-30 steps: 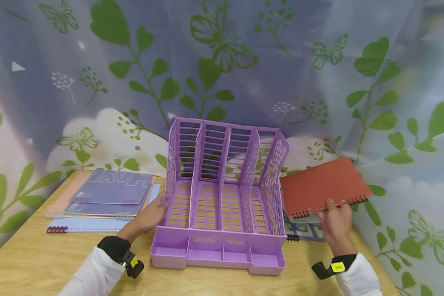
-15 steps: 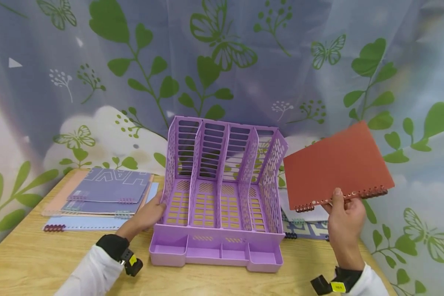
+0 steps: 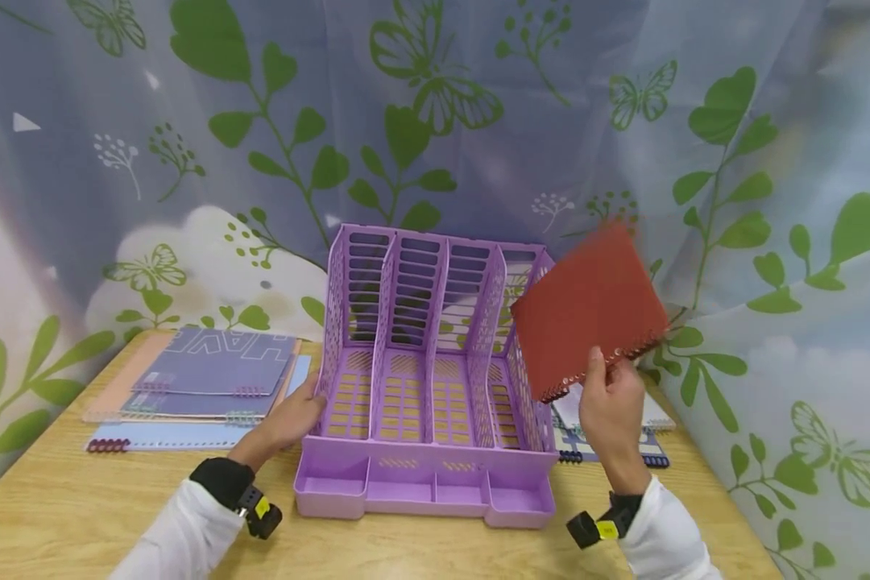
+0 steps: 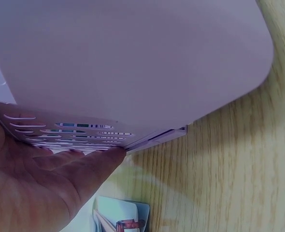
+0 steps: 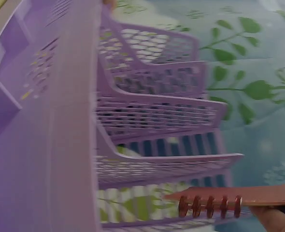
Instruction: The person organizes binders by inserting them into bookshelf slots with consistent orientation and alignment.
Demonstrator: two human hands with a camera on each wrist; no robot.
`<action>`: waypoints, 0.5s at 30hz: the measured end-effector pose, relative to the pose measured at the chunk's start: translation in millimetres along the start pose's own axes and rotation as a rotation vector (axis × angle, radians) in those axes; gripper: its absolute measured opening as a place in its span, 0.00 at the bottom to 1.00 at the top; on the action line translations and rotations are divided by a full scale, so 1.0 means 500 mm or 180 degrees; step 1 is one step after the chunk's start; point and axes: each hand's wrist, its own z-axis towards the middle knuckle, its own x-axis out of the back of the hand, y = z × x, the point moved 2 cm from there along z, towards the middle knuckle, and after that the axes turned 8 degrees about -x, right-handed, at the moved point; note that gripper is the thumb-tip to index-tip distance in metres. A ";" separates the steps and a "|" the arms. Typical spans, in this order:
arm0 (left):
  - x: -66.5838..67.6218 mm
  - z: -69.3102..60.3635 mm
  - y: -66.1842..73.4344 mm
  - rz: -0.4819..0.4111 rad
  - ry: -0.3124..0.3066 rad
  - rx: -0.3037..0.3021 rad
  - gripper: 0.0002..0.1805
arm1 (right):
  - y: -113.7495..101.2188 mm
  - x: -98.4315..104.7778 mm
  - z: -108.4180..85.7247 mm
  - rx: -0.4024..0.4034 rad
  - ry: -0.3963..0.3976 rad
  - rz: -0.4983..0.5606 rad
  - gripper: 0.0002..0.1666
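Right hand (image 3: 612, 411): red notebook (image 3: 587, 310) gripped, raised at the right end of the purple rack (image 3: 424, 453).
Notebook is pinched at its spiral edge, thumb on the cover, and is held tilted, up and to the left of the hand; its long side seems to run along the spiral, sloping up to the right. Rack's right wall is partly hidden behind it; contact cannot be told. Rack's left side is touched by the left hand (image 3: 297, 415), fingers fairly straight, well apart from the notebook.
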 end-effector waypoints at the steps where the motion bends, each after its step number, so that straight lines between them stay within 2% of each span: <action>1: 0.001 0.001 -0.001 0.0001 0.0012 0.0011 0.30 | 0.005 -0.017 0.005 0.0049 -0.0060 -0.0073 0.18; 5: 0.002 0.000 -0.003 0.0054 0.0019 0.0053 0.30 | 0.027 -0.074 0.015 0.0152 -0.0283 -0.0356 0.17; 8: 0.001 -0.002 -0.003 0.0094 0.0025 0.0044 0.30 | 0.042 -0.104 0.014 0.0132 -0.0535 -0.0390 0.14; 15: 0.005 0.000 0.001 0.0043 0.0060 0.0012 0.28 | 0.055 -0.155 0.008 0.0214 -0.1311 -0.0430 0.11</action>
